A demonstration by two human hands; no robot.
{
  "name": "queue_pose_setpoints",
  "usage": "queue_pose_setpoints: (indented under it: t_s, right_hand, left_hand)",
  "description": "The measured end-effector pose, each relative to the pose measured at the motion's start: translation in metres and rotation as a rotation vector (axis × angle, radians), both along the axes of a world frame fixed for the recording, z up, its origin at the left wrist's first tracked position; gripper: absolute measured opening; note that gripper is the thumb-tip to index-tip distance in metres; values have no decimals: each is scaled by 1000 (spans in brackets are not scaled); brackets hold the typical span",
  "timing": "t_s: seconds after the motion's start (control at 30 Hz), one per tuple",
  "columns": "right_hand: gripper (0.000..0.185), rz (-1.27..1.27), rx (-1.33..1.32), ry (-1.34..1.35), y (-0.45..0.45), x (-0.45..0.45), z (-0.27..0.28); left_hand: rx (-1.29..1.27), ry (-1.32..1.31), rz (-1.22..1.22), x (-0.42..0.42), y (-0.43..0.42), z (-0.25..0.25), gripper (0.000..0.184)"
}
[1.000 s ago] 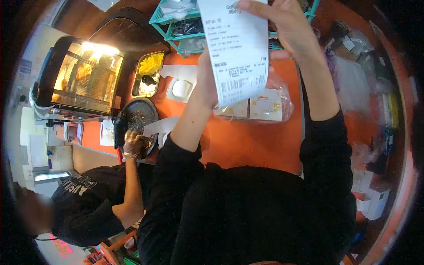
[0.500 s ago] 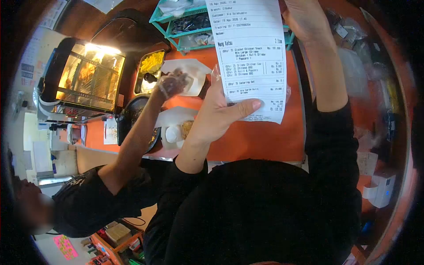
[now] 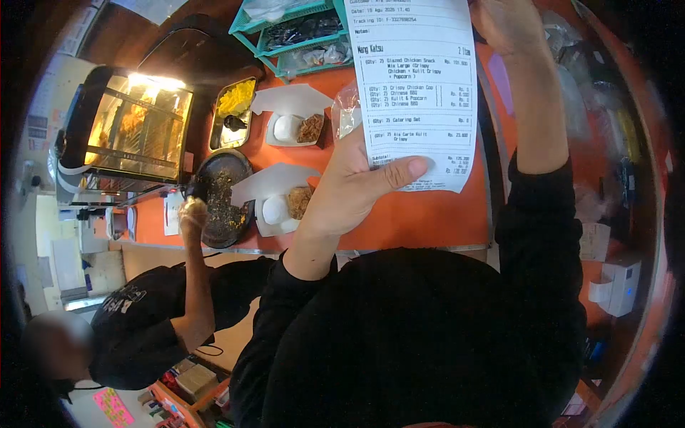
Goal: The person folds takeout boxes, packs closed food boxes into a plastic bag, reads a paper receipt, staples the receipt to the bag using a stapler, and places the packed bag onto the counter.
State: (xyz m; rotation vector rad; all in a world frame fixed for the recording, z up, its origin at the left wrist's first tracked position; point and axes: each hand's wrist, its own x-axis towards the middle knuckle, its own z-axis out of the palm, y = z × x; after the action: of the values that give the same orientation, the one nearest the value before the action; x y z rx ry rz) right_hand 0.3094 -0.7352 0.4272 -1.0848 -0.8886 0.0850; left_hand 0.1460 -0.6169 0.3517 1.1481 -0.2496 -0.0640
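Note:
A long white printed receipt hangs in front of me over the orange counter. My left hand grips its lower left part, the thumb lying across the printed side. At the upper right, my right hand holds the receipt's upper edge, with its fingertips partly hidden behind the paper. A clear plastic bag shows just behind the receipt's left edge. Left of my left hand, two open paper boxes hold white rice and brown fried food: the upper box and the lower box.
A co-worker's gloved hand is beside a dark round stone plate at left. Behind stand a lit glass display case, a metal tray with yellow food, and teal baskets. A white printer is at far right.
The receipt has come lower and nearer, and my left hand's thumb now shows on its front. The co-worker's hand reached to the upper box, then back to the stone plate. Fried food now shows in both boxes.

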Motion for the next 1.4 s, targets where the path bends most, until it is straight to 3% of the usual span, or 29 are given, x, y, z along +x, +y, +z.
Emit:
queue_pose_setpoints:
  t_s: [0.17,0.7,1.03,1.07,1.17,1.2,1.27,1.3,1.37,1.4]
  right_hand:
    - [19,-84,-76,12,-8,-5,-1]
    - [17,27,-12,9,-1,13,-9]
    - [17,150,-66,14,71,50,-18]
    - [17,154,-55,-3,19,36,-8]
    - [19,183,-99,-11,27,34,0]
    - [19,16,-128,302,36,22,12]
    - [18,-145,-163,607,40,26,3]
    - [31,-137,-485,337,35,50,-33]
    - [27,-92,-940,-306,52,113,-101]
    - [28,-113,-1110,-593,66,138,-132]
  left_hand:
    - [2,25,-18,-2,-4,0,39]
    - [-54,77,-6,10,7,-11,39]
    - [-84,122,147,30,53,-28,39]
    - [-74,105,153,14,-1,-18,39]
    - [-161,108,184,12,-9,-14,38]
    - [-171,108,183,12,-11,-15,36]
    - [-186,104,193,12,-13,-17,34]
    - [-167,86,280,11,-14,-20,33]
    - [-150,28,368,9,-14,-23,32]
    - [-130,79,542,0,-11,-24,32]
